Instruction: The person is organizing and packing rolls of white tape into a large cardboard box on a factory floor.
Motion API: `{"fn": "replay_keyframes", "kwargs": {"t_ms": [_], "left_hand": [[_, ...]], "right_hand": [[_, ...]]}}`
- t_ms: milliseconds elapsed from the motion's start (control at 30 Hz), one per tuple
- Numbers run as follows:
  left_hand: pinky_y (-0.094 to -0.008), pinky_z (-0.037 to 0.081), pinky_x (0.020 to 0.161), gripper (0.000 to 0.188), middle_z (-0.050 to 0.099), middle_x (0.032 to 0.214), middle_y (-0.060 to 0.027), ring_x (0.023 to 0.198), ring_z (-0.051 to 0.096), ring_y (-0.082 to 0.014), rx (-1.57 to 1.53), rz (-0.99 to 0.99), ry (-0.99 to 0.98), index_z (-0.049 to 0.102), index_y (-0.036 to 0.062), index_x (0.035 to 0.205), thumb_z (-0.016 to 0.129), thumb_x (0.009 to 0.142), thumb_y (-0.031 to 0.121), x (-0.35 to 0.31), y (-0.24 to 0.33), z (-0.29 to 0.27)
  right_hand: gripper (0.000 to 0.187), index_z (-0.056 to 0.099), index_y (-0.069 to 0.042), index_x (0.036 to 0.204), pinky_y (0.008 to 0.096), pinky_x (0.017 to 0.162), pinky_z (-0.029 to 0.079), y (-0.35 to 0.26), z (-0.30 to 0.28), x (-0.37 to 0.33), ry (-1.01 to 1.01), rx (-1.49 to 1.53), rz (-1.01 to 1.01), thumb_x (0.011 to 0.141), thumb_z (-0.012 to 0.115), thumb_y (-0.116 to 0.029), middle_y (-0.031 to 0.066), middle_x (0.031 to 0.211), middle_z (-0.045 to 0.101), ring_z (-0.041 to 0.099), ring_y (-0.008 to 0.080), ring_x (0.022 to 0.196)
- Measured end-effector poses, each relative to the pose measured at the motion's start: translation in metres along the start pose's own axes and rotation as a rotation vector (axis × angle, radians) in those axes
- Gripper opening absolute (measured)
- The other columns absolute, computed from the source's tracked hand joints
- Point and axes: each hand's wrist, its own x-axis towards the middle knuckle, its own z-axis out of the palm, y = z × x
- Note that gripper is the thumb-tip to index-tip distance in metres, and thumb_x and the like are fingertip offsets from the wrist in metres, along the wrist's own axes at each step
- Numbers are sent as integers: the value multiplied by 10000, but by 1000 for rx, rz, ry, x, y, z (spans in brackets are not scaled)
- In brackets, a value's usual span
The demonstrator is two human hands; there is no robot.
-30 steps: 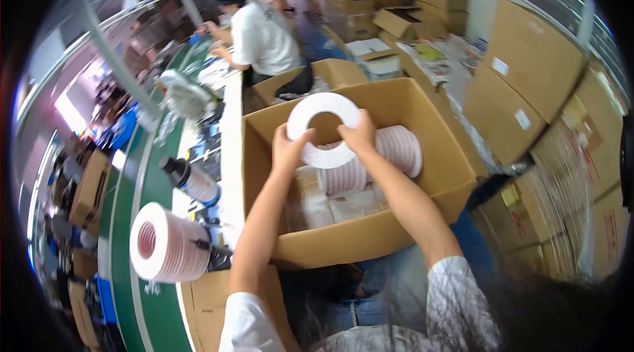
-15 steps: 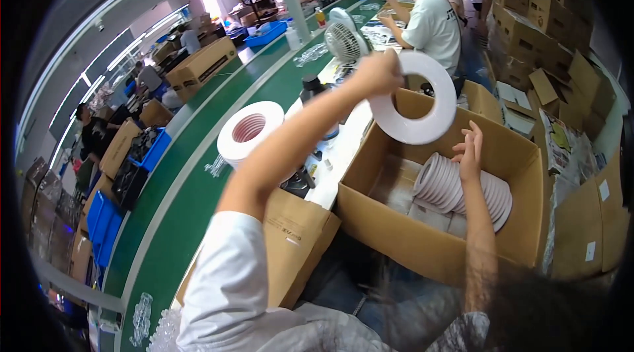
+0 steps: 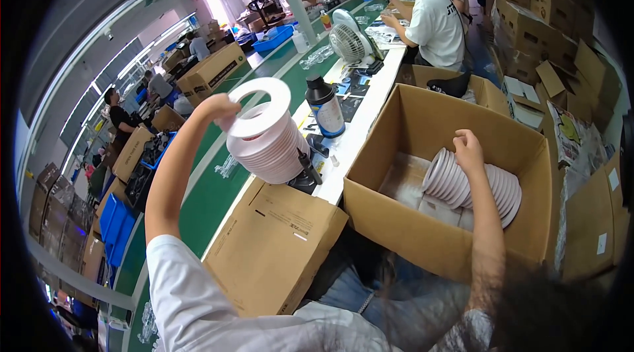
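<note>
My left hand [image 3: 223, 111] grips the edge of a flat white ring [image 3: 281, 96]. The ring is tilted, just over a tall stack of similar white rings [image 3: 267, 154] beside the green conveyor; I cannot tell whether they touch. My right hand [image 3: 467, 150] hangs inside an open cardboard box [image 3: 399, 216], its fingers loosely bent and nothing visible in them. Below and around that hand, a row of white rings [image 3: 500, 193] lies on its side in the box, partly covered by my forearm.
A dark bottle [image 3: 325, 109] and a small fan [image 3: 352, 40] stand on the white worktop beside the green conveyor [image 3: 198, 187]. Nearer me is a flat brown carton [image 3: 271, 240]. A co-worker in a white shirt [image 3: 436, 32] is farther along; stacked cartons [image 3: 528, 15] line the right.
My left hand has carried the white ring from above the box leftward to the stack by the conveyor. My right hand's fingers, spread before, are now more curled.
</note>
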Motion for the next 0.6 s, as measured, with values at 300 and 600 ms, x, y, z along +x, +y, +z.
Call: {"fn": "replay_keyframes", "kwargs": {"t_ms": [300, 600], "left_hand": [[-415, 555, 657, 572, 648, 1005, -268, 838, 670, -391, -88, -124, -206, 646, -92, 1040, 584, 725, 382, -26, 13, 31], [-454, 479, 807, 514, 607, 1037, -177, 997, 596, -342, 450, 11, 521, 544, 29, 1135, 610, 815, 425, -45, 53, 27]], "right_hand": [[231, 624, 4, 975, 339, 633, 481, 18, -4, -6, -82, -127, 18, 810, 589, -155, 141, 853, 622, 596, 223, 709], [247, 700, -21, 850, 333, 716, 506, -26, -5, -12, -138, -196, -47, 817, 616, -250, 148, 795, 684, 654, 254, 658]]}}
